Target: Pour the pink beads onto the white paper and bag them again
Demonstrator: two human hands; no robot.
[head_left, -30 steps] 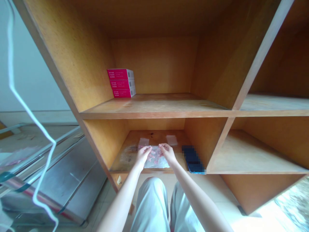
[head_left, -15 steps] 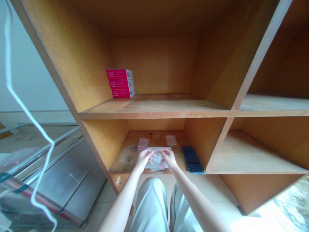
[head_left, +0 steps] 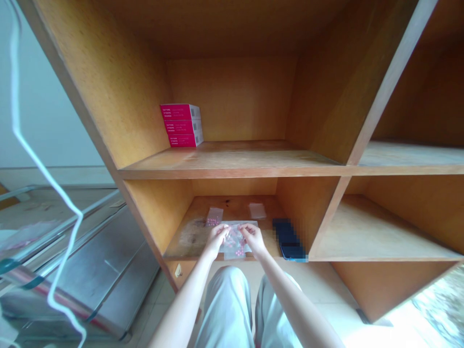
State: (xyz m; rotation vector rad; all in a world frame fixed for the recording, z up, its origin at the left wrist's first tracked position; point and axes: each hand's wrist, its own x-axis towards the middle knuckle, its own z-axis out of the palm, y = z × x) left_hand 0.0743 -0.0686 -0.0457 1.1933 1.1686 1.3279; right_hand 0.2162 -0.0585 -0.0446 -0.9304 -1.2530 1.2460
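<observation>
**Our left hand and right hand pinch a clear plastic bag of pink pieces on the lower wooden shelf.**
Our left forearm and right forearm reach forward, wrists angled inward, both hands closed on the bag. This bag is in hand; two smaller clear bags and lie untouched behind it.

Clear plastic bag flatter, pink pieces bunched mid-bag, left hand and right hand closer together
</observation>
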